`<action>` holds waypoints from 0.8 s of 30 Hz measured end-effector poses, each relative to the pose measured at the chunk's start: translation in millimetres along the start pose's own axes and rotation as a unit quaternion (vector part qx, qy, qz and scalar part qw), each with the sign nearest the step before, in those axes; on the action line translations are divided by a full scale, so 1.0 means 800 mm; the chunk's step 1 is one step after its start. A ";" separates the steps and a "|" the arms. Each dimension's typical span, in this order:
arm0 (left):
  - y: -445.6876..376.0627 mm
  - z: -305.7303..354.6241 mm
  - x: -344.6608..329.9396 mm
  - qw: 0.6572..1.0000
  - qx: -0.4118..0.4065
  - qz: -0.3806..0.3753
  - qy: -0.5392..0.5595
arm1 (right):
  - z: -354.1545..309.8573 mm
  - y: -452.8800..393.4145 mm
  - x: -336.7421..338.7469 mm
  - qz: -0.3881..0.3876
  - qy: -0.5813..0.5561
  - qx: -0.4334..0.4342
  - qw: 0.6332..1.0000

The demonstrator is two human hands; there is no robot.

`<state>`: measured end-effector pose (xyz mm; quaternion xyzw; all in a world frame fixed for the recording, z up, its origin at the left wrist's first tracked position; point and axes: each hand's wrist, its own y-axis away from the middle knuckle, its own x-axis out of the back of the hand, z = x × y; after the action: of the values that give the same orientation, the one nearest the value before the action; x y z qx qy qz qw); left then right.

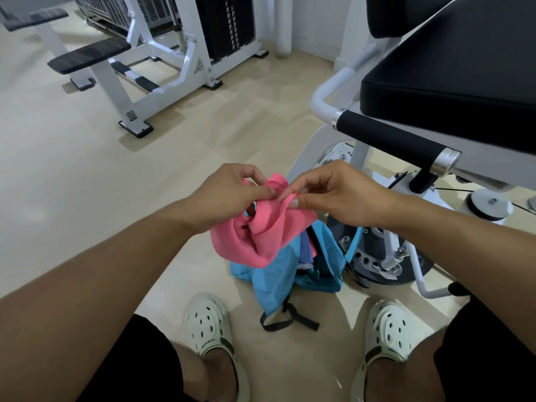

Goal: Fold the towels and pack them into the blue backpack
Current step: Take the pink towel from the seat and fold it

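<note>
Two hands, left hand (229, 195) and right hand (342, 195), are pinched on a crumpled pink cloth towel (261, 233) above the open blue fabric backpack (278, 280); corners should be found and matched first.

A plain pink towel (261, 236) is seen above a bright blue backpack (278, 274), whose straps (287, 319) are black. Purple and white cloth (306, 250) is glimpsed in the backpack's opening. Off-white perforated clogs (210, 329) with dark green trim are worn, along with black shorts (139, 358). The floor (72, 169) is pale beige. The gym machines (162, 74) are framed in white and padded in black.
</note>
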<state>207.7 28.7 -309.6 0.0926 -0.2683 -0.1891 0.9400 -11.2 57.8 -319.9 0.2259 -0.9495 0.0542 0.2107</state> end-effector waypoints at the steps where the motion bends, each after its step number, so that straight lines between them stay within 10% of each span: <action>1: 0.002 0.001 -0.001 1.000 -0.007 -0.017 -0.006 | 0.002 0.000 -0.001 0.013 -0.004 -0.001 1.000; 24: 0.002 0.005 -0.010 0.989 0.002 -0.102 0.110 | 0.004 -0.001 0.003 0.046 0.024 -0.036 0.998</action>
<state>199.8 33.1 -309.6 0.1418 -0.1527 -0.2718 0.9395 -13.7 55.6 -321.9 0.1730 -0.9549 0.0351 0.2388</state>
